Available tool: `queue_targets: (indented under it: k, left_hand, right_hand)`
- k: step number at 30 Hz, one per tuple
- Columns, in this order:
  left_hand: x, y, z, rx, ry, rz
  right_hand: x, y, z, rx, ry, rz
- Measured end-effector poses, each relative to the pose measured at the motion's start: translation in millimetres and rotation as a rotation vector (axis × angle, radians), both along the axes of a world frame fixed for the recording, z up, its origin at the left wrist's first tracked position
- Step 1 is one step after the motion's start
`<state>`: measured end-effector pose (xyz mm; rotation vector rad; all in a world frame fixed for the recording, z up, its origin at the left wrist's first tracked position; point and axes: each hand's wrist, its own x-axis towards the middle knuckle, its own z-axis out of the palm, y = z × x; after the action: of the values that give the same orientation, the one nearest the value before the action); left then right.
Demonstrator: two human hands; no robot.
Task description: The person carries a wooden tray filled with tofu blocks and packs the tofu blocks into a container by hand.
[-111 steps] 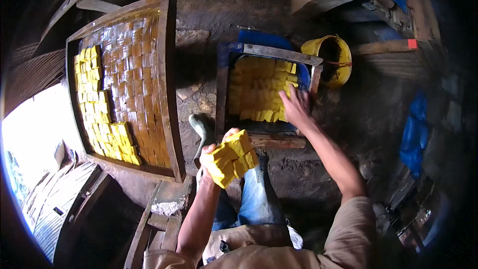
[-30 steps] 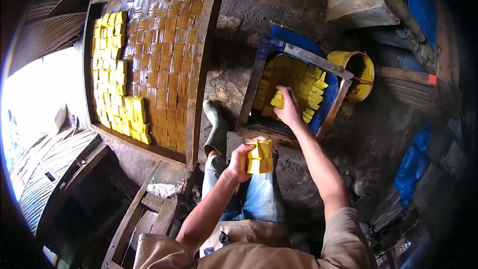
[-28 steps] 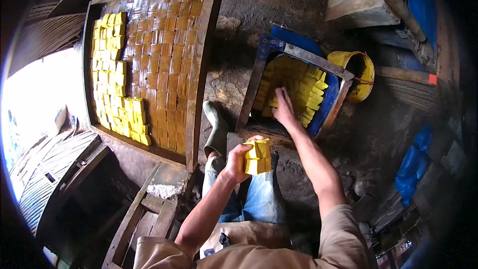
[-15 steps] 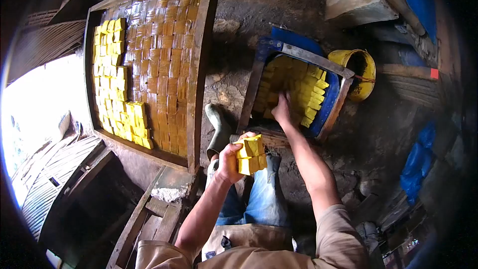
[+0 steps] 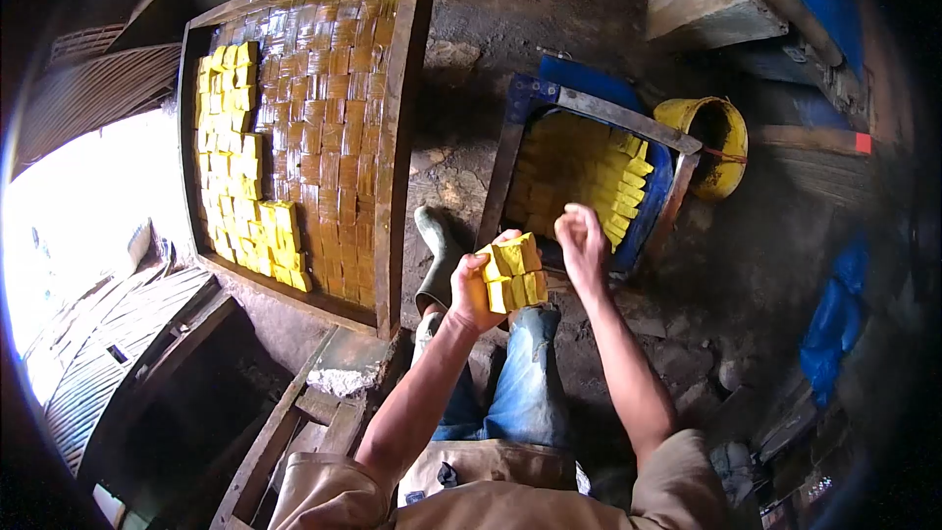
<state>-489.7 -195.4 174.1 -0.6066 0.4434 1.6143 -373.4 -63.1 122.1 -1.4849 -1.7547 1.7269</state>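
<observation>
My left hand (image 5: 475, 296) is wrapped round a small stack of yellow tofu blocks (image 5: 515, 273), held above my knees. To its right, my right hand (image 5: 583, 240) is over the near edge of a blue-lined, wood-framed container (image 5: 655, 211). Its fingers are curled, and whatever they may hold is hidden. More yellow tofu blocks (image 5: 628, 186) lie in rows in that container, in partly shadowed layers. At left, a wood-framed woven tray (image 5: 329, 137) carries yellow tofu blocks (image 5: 228, 152) in columns along its left side.
A yellow bucket (image 5: 731, 172) stands just right of the container. My boot (image 5: 439, 250) is on the dark floor between tray and container. A wooden stand (image 5: 339, 373) supports the tray's near corner. Blue plastic sheeting (image 5: 834, 324) hangs at the right.
My right hand has drawn back from the tofu inside the container to its near edge. My left hand, still gripping the stack, has moved slightly up and to the right.
</observation>
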Motion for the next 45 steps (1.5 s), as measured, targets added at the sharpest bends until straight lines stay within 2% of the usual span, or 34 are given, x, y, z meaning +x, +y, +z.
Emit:
queue_targets:
  k: [1,2,3,4,5,6,7,9,10,12,13,14,16,17,18,20,23,24,25,27,29,32,33,34,36,37,38,40,43,45]
  left_hand:
    - [2,4,2,-0.029,0.005,0.007]
    - [5,9,4,-0.054,0.009,0.011]
    - [5,15,3,-0.011,0.082,-0.097]
    - [6,18,2,-0.122,0.274,-0.261]
    - [13,27,1,-0.188,0.32,-0.285]
    - [21,38,2,-0.256,0.366,-0.307]
    - [21,43,5,-0.263,0.409,-0.362]
    - [21,45,1,-0.175,0.524,-0.38]
    - [23,50,-1,-0.153,0.619,-0.356]
    - [19,56,16,-0.192,0.534,-0.419]
    - [18,57,24,-0.169,0.553,-0.35]
    - [18,57,31,-0.147,0.574,-0.282]
    - [15,48,38,-0.266,0.64,-0.216]
    - [11,38,36,-0.245,0.569,-0.201]
    - [5,28,34,-0.222,0.5,-0.186]
    - [-6,17,47,-0.262,0.409,-0.158]
    - [-8,-3,36,-0.264,0.431,-0.154]
    - [-10,-5,37,-0.264,0.427,-0.148]
    - [-12,-5,40,-0.263,0.422,-0.142]
    - [-12,-9,37,-0.243,0.419,-0.13]
    - [-14,-12,39,-0.234,0.426,-0.129]
    - [-15,-14,39,-0.227,0.395,-0.111]
    - [-14,-14,39,-0.224,0.376,-0.107]
    - [-14,-12,39,-0.221,0.368,-0.099]
    - [-14,-8,38,-0.221,0.356,-0.087]
    - [-12,-6,36,-0.221,0.343,-0.075]
    - [-11,-5,33,-0.221,0.36,-0.075]
    - [-9,-5,27,-0.226,0.391,-0.083]
    - [-9,3,22,-0.237,0.484,-0.135]
    - [-4,15,19,-0.248,0.531,-0.158]
  right_hand:
    - [1,-10,23,-0.136,0.025,0.016]
    - [-11,-5,76,-0.32,-0.01,0.091]
    - [-13,-10,82,-0.271,0.023,0.135]
    - [-16,-12,86,-0.221,0.059,0.18]
    - [-18,-9,87,-0.408,0.124,0.221]
    - [-15,-13,70,-0.436,0.113,0.161]
    - [-12,2,72,-0.575,0.171,0.187]
    - [5,33,54,-0.777,0.271,0.184]
    - [6,43,59,-0.86,0.292,0.088]
    - [15,57,33,-1.116,0.456,-0.05]
    - [11,66,33,-1.254,0.625,-0.097]
    - [9,75,35,-1.313,0.684,-0.077]
    - [5,85,10,-1.151,0.686,-0.008]
    - [2,92,-5,-0.882,0.522,0.047]
    - [-10,97,-6,-0.658,0.225,0.132]
    - [-29,102,-32,0.293,-0.041,0.577]
    - [-49,82,-76,0.402,-0.146,0.544]
    - [-50,73,-97,0.668,-0.364,0.672]
    - [-41,64,-161,0.65,-0.445,0.627]
    - [-36,62,-182,0.607,-0.514,0.638]
    - [-45,62,-88,0.546,-0.482,0.757]
    - [-35,70,-69,0.482,-0.038,0.213]
    - [-36,66,-60,0.128,-0.214,-0.024]
    - [-28,65,-92,0.141,-0.244,-0.093]
    - [-33,54,-132,0.082,-0.252,-0.154]
    - [-43,53,-122,-0.017,-0.24,-0.104]
    - [-48,47,-133,0.042,-0.277,-0.031]
    - [-50,49,-110,-0.081,-0.15,-0.126]
    - [-5,46,-81,0.042,0.055,-0.097]
    - [12,23,-7,-0.121,0.142,0.012]
